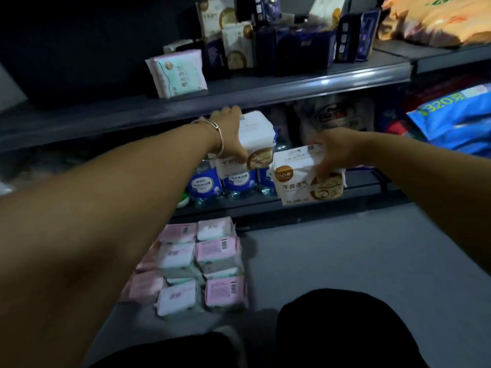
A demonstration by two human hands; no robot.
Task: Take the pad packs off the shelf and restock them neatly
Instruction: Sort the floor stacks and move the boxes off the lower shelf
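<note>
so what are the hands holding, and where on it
Each holds a white pad pack: left hand grips the left side of one, right hand the top right of another.

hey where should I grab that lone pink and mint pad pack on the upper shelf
Pinch the pink-and-mint pad pack across its two broad flat faces near the top edge, coming from the front. It stands upright at the upper shelf lip with open space to its left.

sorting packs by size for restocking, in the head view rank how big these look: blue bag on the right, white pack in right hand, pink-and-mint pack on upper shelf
1. blue bag, cut off by the frame edge
2. white pack in the right hand and pink-and-mint pack: look alike; the held one is nearer, so unsure
</note>
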